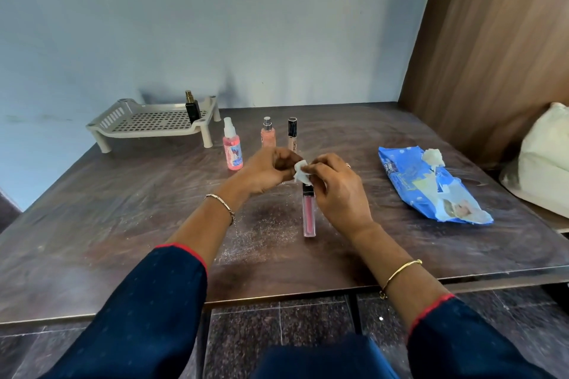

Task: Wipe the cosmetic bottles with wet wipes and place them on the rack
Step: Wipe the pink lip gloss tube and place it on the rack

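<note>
A pink lip gloss tube (309, 215) with a black cap stands upright at the table's middle. My right hand (338, 191) grips its cap from the right. My left hand (268, 171) pinches a white wet wipe (300, 172) against the top of the cap, where both hands meet. The beige plastic rack (123, 129) stands at the back left with a black perfume bottle (192, 110) on its right end. Behind my hands stand a pink spray bottle (233, 148), a peach perfume bottle (268, 134) and a concealer tube (292, 134).
A blue wet wipes pack (431, 191) lies to the right, a wipe (432, 157) poking out of it. A pale cloth bag (542, 160) rests at the far right by a wooden panel (492, 40). A blue wall backs the brown table (123, 224).
</note>
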Tool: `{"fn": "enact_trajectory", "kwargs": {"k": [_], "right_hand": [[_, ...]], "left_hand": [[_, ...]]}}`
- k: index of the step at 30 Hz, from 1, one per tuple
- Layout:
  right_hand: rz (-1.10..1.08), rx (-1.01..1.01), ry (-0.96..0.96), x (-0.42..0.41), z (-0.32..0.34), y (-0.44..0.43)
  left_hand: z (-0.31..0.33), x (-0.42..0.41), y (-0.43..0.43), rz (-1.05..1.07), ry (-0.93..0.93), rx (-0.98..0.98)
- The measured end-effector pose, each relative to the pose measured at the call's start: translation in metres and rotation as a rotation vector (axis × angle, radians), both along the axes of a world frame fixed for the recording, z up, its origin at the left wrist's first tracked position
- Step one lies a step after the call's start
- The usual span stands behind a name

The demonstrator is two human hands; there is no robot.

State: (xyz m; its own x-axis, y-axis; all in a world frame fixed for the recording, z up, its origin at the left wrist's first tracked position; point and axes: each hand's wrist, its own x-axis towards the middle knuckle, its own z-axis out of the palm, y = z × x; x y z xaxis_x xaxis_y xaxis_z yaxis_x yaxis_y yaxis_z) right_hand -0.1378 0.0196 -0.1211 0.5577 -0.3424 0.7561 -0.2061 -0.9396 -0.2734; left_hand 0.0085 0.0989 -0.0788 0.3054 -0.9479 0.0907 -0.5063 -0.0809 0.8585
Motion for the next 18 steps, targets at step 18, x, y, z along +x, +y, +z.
{"fn": "enact_trajectory", "kwargs": {"k": [18], "right_hand": [[-0.078,-0.088,-0.123,0.003,0.016,-0.004]], "left_hand": [[0.013,-0.009,0.002,0.030,0.132,-0.190]]}}
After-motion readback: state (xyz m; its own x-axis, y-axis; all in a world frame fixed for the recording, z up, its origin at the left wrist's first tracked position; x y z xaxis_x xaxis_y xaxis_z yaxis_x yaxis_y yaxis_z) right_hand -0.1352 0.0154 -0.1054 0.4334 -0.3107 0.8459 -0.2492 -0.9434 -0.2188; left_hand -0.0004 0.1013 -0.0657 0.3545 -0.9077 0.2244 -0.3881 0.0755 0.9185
